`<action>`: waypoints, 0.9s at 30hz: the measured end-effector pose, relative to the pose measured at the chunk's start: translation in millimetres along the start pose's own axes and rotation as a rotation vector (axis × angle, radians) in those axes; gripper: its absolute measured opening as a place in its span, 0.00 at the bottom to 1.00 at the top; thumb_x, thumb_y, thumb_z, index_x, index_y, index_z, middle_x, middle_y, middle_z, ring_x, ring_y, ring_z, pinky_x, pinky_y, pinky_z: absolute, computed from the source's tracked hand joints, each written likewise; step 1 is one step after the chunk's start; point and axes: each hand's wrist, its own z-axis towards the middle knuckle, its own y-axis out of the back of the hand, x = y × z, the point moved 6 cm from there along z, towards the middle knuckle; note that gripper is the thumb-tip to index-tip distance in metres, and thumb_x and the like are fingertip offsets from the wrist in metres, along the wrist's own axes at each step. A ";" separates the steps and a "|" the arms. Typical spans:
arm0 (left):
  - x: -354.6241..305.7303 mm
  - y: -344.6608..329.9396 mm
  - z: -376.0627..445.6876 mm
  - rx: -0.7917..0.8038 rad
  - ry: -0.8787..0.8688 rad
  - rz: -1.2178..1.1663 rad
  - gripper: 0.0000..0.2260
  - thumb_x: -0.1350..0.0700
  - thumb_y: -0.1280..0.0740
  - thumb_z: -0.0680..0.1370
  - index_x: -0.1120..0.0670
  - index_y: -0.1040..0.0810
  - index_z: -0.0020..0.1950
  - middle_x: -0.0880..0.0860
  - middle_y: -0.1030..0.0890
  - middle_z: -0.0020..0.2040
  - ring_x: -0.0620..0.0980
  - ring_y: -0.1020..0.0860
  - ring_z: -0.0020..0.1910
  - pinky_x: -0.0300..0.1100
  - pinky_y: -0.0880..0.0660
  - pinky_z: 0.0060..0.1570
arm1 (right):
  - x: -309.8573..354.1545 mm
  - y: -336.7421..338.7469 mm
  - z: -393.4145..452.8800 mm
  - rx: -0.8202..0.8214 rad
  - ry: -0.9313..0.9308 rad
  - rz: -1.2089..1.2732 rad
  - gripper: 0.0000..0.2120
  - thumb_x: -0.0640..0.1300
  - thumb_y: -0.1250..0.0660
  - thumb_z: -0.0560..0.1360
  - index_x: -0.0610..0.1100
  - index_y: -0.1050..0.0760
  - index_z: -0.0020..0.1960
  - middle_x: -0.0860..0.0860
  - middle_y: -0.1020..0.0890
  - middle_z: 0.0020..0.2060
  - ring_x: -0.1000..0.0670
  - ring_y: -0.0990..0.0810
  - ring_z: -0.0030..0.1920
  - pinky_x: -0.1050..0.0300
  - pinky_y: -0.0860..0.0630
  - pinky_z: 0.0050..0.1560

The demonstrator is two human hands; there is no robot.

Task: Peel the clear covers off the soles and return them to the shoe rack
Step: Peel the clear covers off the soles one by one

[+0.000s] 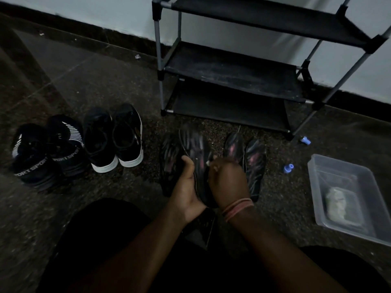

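Sole (198, 166) held by both hands — sneakers (114, 140) left, tub (347, 166) right.

Four shoes on the floor: two black sport shoes (33, 157) (65, 142), two black shoes with white soles (99, 140) (129, 136). Four dark insoles (170, 163) (198, 157) (233, 146) (255, 163). Two small blue caps (288, 167) (305, 140). One clear plastic tub (364, 172). One shoe rack (232, 70) with three shelves. Two hands (186, 187) (229, 182).
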 end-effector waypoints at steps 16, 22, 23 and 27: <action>2.8 3.6 0.3 -0.032 0.041 0.017 0.33 0.34 0.49 0.82 0.57 0.17 0.64 0.61 0.17 0.62 0.57 0.17 0.59 0.51 0.19 0.55 | -3.3 -4.1 3.4 -0.049 -0.018 0.024 0.10 0.42 0.38 0.75 0.42 0.20 0.41 0.43 0.19 0.40 0.44 0.20 0.38 0.51 0.23 0.40; -5.6 4.1 -2.9 -0.045 0.019 -0.009 0.31 0.36 0.45 0.82 0.60 0.21 0.68 0.64 0.18 0.63 0.60 0.17 0.59 0.53 0.21 0.58 | 13.1 -19.8 -6.9 0.108 0.066 0.087 0.14 0.47 0.42 0.72 0.45 0.18 0.41 0.46 0.18 0.39 0.46 0.19 0.39 0.52 0.23 0.40; -2.1 2.9 -4.1 -0.049 0.033 0.000 0.30 0.38 0.45 0.83 0.60 0.21 0.69 0.63 0.20 0.65 0.60 0.19 0.62 0.55 0.24 0.62 | -0.3 -13.9 3.4 0.055 0.023 0.058 0.12 0.46 0.40 0.72 0.45 0.18 0.41 0.46 0.18 0.39 0.46 0.19 0.39 0.51 0.22 0.41; -1.8 2.2 -1.7 -0.001 0.052 -0.027 0.22 0.48 0.44 0.85 0.63 0.21 0.66 0.65 0.18 0.60 0.61 0.18 0.59 0.54 0.25 0.64 | 3.6 2.0 6.9 0.071 0.142 0.103 0.06 0.39 0.32 0.73 0.47 0.18 0.43 0.50 0.19 0.41 0.52 0.20 0.41 0.57 0.23 0.45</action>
